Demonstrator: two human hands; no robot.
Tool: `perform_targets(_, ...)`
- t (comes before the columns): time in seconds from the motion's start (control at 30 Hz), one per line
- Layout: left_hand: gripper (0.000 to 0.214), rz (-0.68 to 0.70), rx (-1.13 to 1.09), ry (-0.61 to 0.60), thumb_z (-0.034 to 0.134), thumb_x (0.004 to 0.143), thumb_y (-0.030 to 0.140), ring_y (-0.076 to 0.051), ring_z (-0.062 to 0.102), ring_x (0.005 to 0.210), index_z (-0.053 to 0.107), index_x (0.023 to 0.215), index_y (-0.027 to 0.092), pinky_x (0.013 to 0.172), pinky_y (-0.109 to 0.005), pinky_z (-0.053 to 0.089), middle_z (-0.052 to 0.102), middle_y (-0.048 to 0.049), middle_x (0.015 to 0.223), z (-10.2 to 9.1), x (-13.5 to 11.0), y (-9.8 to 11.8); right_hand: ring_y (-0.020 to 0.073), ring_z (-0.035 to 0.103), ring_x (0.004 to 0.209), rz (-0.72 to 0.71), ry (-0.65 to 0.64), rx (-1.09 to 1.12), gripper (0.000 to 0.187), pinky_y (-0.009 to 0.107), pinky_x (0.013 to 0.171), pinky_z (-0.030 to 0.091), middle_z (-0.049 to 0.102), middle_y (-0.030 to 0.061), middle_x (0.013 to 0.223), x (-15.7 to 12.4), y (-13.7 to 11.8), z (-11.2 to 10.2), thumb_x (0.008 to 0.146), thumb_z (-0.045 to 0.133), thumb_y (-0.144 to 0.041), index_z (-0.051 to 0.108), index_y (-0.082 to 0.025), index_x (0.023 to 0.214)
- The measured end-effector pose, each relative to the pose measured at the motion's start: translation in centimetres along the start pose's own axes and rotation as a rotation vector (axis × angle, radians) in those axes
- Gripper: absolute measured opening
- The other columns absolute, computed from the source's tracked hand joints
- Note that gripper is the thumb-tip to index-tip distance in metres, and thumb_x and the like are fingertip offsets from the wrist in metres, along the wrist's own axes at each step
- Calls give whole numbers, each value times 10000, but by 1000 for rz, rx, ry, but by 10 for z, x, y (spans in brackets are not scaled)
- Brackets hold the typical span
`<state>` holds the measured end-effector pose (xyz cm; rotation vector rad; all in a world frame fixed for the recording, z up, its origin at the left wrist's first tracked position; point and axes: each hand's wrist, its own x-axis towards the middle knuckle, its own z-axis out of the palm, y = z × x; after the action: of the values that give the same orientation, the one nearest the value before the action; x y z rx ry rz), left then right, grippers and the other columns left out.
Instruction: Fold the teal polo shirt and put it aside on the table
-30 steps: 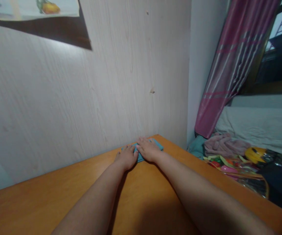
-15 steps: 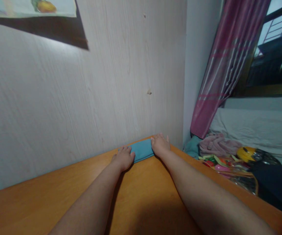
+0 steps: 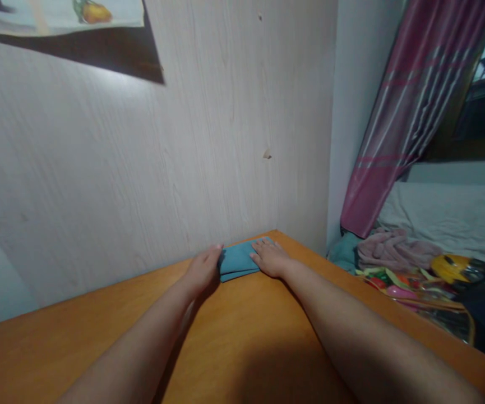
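A folded blue cloth point(image 3: 239, 261) lies near the table's far corner, close to the wall. Its layers stand slightly apart along the near edge. At the cloth's left end is my left hand point(image 3: 203, 268), turned on its side and closed on that end; most of its fingers are hidden. My right hand point(image 3: 271, 258) rests flat on the right part of the cloth, palm down with the fingers spread.
The orange-brown wooden table point(image 3: 111, 325) meets a pale wood-grain wall point(image 3: 208, 140). Past the table's right edge lie a pink fabric point(image 3: 397, 249), a yellow item point(image 3: 450, 267) and colourful things in clear plastic. A pink curtain point(image 3: 393, 123) hangs beside the window.
My left hand has turned from lying flat onto its side at the cloth's left end. My right hand has come further over the cloth. The view has swung slightly left.
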<state>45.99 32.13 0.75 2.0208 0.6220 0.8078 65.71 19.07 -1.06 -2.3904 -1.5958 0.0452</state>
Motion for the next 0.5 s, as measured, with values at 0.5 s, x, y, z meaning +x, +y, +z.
perform_targets(0.5,589,244,802,-256,277,1025,447,-267,323,1490,411,1513,144,1184,-494,304,392,-149,1582,7,-34,-16,291,155,1529,55,115,-49,643,597,1203,-23,296,128,1628,-1,-7,3,1029,213,-488,387,-135,1537)
